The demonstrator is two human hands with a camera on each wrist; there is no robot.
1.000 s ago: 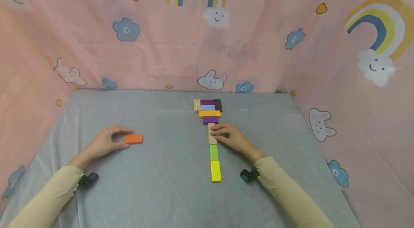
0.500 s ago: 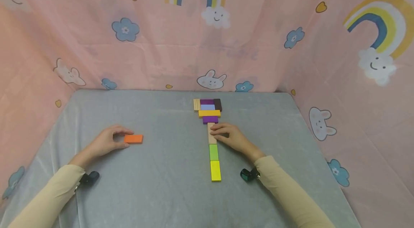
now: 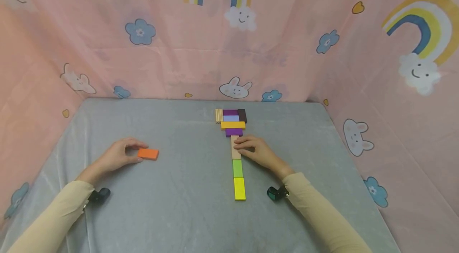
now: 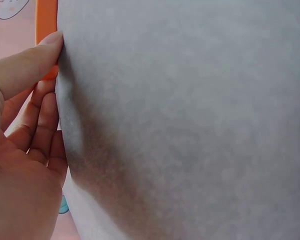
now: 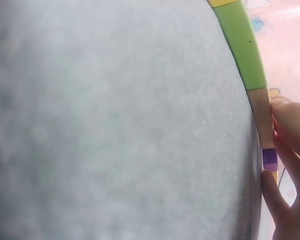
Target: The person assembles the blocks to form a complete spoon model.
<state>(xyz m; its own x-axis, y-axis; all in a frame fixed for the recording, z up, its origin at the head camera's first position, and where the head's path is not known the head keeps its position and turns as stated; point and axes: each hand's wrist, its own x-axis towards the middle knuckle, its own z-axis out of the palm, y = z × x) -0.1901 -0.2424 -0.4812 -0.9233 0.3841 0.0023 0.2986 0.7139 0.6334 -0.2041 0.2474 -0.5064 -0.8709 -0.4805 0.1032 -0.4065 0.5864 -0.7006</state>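
Note:
My left hand (image 3: 118, 155) pinches the left end of an orange wooden block (image 3: 148, 154) between thumb and fingertips, low over the table. In the left wrist view, the thumb (image 4: 51, 41) lies along the side of the block. My right hand (image 3: 259, 152) rests its fingertips on the plain wood block (image 3: 235, 153) in the row at the middle. Below that block come a green block (image 3: 238, 168) and a yellow block (image 3: 240, 189), end to end. Above it lies a purple block (image 3: 234, 132) set crosswise.
Farther back lie an orange-yellow block (image 3: 233, 125), a light blue block (image 3: 231, 118), a dark purple block (image 3: 230, 112), a dark brown block (image 3: 242, 116) and a striped wood piece (image 3: 219, 115). Grey cloth covers the table (image 3: 186, 205); a pink printed curtain (image 3: 161, 61) surrounds it.
The orange block in my left hand has turned slightly, its right end tipping toward me. My right hand stays on the plain wood block, and the row keeps its arrangement.

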